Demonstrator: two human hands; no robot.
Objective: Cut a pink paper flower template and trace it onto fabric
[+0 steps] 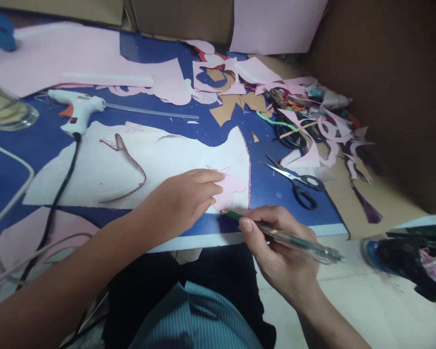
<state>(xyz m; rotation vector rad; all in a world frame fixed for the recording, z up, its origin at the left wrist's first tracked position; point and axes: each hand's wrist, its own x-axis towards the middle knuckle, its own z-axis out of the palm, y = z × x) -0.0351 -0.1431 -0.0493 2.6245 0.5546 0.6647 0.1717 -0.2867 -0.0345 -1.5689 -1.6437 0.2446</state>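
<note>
My left hand (189,194) lies flat with fingers stretched out, its fingertips pressing on a small pink cut-out shape (232,189). The cut-out rests on a white piece of fabric (174,152) with dark red stitching along its right edge and a stitched line at the left. In my right hand (279,242) is a green and clear pen (287,237), gripped between thumb and fingers. Its tip is at the lower edge of the pink shape, close to my left fingertips. Whether the tip touches is hard to tell.
A white glue gun (78,109) with a glue stick lies behind the fabric, its black cord (63,186) running forward. Scissors (298,179) lie half open at right, near piled pink scraps (329,131). Cardboard walls (378,97) border the blue table; a glass container (7,111) stands left.
</note>
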